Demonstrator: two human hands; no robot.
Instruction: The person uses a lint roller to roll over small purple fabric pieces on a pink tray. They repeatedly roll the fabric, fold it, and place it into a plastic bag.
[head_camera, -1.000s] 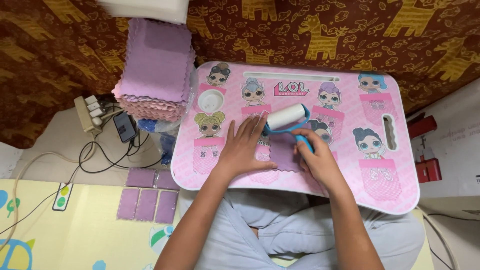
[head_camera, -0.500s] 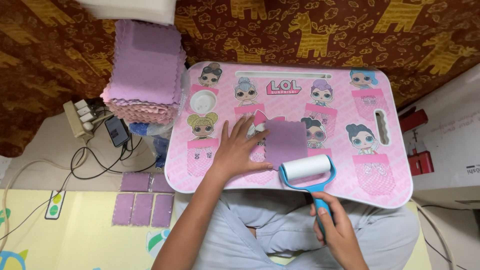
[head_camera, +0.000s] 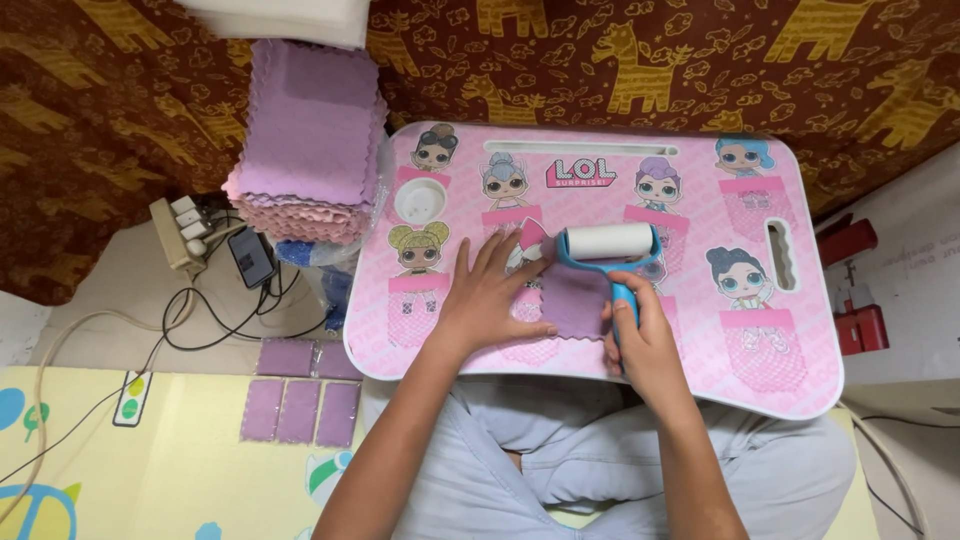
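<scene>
- One small purple cloth lies flat near the middle of the pink lap table, between the two hands.
- The left hand rests open-palmed on the cloth's 9 o'clock edge, fingers spread and pressing down — clenched on nothing.
- The right hand is wrapped around the blue handle of a lint roller; the handle runs from 6 toward 12 o'clock, and the white roll sits crosswise at the cloth's 12 o'clock edge, its long axis 9-to-3.
- The right hand is just beside the cloth at about 4 o'clock; the left is the one touching it.
- The table top bears cartoon doll pictures in rows and a pink-and-black logo patch at 12 o'clock.
- A tall stack of purple cloths stands at 10 o'clock off the table — a power strip and phone just below it.
</scene>
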